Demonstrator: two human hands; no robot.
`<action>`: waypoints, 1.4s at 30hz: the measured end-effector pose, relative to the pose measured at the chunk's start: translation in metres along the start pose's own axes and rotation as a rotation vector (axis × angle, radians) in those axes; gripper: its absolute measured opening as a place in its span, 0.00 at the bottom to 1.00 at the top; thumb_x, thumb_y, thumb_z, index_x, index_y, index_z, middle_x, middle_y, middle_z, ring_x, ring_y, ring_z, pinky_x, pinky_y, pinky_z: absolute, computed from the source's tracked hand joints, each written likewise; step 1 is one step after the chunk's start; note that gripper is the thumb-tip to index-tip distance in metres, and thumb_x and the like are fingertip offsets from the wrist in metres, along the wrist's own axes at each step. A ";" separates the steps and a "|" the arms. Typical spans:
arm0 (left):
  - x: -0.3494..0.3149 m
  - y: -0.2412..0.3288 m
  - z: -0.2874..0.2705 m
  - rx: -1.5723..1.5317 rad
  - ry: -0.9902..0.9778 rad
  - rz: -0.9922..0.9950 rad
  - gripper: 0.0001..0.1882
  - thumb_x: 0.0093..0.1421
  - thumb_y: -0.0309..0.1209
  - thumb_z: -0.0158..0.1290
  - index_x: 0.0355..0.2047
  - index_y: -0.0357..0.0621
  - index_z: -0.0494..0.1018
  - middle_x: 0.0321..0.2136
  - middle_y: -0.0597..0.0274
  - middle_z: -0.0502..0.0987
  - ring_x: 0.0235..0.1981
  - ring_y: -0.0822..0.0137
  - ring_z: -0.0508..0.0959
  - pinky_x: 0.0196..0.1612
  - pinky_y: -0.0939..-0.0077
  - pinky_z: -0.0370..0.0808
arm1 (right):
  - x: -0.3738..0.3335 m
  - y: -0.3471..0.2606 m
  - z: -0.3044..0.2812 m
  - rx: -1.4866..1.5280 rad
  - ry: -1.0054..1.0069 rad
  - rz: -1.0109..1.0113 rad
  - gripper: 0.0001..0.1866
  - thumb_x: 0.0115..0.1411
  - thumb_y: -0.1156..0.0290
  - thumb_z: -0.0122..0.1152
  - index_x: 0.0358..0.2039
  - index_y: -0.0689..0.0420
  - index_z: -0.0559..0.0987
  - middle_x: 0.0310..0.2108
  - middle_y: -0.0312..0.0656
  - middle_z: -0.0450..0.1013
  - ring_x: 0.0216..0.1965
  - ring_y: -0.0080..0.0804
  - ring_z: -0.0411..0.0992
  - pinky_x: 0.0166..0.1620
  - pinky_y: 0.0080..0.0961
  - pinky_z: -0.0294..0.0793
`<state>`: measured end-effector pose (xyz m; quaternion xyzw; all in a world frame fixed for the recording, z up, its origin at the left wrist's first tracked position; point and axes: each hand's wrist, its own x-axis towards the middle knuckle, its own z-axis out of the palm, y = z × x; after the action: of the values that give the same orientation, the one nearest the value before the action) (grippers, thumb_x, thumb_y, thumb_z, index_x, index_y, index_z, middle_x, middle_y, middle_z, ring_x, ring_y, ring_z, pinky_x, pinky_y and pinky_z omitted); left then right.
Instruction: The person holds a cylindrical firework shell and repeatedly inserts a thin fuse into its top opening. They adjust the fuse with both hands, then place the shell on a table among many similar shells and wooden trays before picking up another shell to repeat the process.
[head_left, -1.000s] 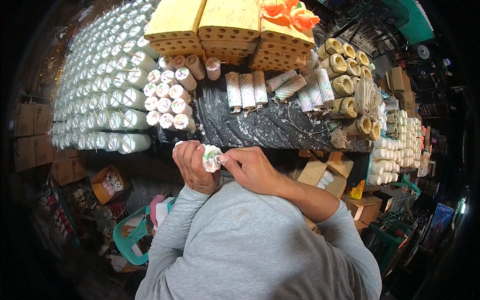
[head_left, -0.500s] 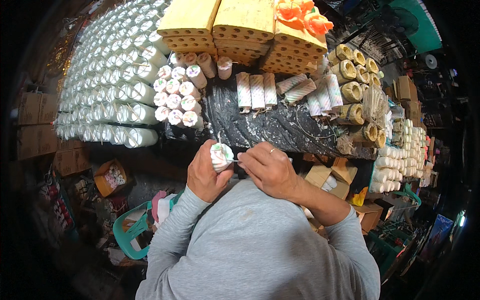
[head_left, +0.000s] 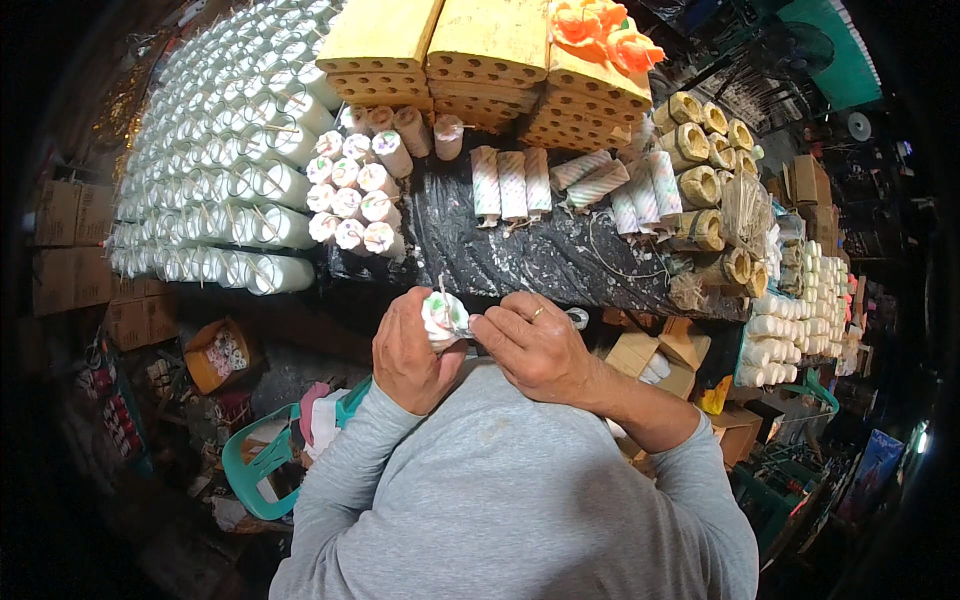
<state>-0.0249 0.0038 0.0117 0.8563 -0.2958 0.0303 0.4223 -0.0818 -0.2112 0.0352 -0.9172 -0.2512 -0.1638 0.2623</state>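
Observation:
My left hand (head_left: 402, 352) is wrapped round a white candle (head_left: 443, 313) with green and pink tints. Its fluted top faces up, and a wick stands out of it. Pinched in my right hand (head_left: 540, 348) is a thin metal tool (head_left: 463, 331), its end against the candle's right side; the fingers hide most of it. A pale ring shape (head_left: 578, 318) shows just beyond that hand, and I cannot tell whether it belongs to the tool. Ahead on the black-covered table (head_left: 450, 240) stand similar flower-topped candles (head_left: 350, 203), and striped candles (head_left: 513, 185) lie to their right.
Rows of white cylinders with sticks across them (head_left: 230, 180) fill the left. Yellow blocks with holes (head_left: 485, 45) stand at the back, orange flowers (head_left: 605, 35) on one. Hollow yellowish tubes (head_left: 702, 187) are stacked right. A green chair (head_left: 262, 470) is at lower left.
The candle's top has tipped more toward my view. My right fingers have come closer to it, so less of the metal tool shows.

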 end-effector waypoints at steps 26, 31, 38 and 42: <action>0.006 -0.018 -0.009 -0.086 -0.335 -0.010 0.36 0.51 0.29 0.72 0.59 0.31 0.71 0.43 0.41 0.80 0.42 0.40 0.83 0.45 0.51 0.81 | 0.013 0.024 0.021 0.923 -0.115 0.676 0.16 0.64 0.65 0.78 0.47 0.61 0.86 0.40 0.39 0.81 0.40 0.29 0.77 0.46 0.31 0.77; -0.001 -0.015 -0.004 -0.020 -0.271 0.001 0.35 0.51 0.29 0.71 0.59 0.32 0.71 0.41 0.42 0.81 0.42 0.40 0.83 0.44 0.50 0.81 | 0.003 0.024 0.031 0.942 -0.176 0.671 0.14 0.65 0.69 0.77 0.47 0.61 0.87 0.40 0.39 0.79 0.40 0.24 0.75 0.45 0.28 0.75; 0.009 -0.006 -0.019 -0.365 -0.496 -0.168 0.32 0.53 0.30 0.73 0.56 0.35 0.75 0.37 0.50 0.84 0.38 0.53 0.87 0.45 0.63 0.82 | -0.007 0.037 0.046 1.318 -0.187 0.590 0.10 0.66 0.72 0.74 0.45 0.61 0.84 0.45 0.33 0.75 0.41 0.23 0.70 0.47 0.23 0.69; 0.012 -0.001 -0.016 -0.412 -0.516 -0.192 0.32 0.55 0.32 0.73 0.58 0.36 0.75 0.36 0.54 0.85 0.36 0.59 0.87 0.45 0.67 0.82 | -0.010 0.047 0.048 1.343 -0.185 0.418 0.09 0.69 0.70 0.72 0.43 0.61 0.83 0.43 0.33 0.74 0.41 0.20 0.69 0.46 0.22 0.69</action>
<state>-0.0107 0.0107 0.0249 0.7564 -0.3108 -0.2877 0.4984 -0.0565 -0.2226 -0.0268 -0.5964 -0.1376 0.1587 0.7747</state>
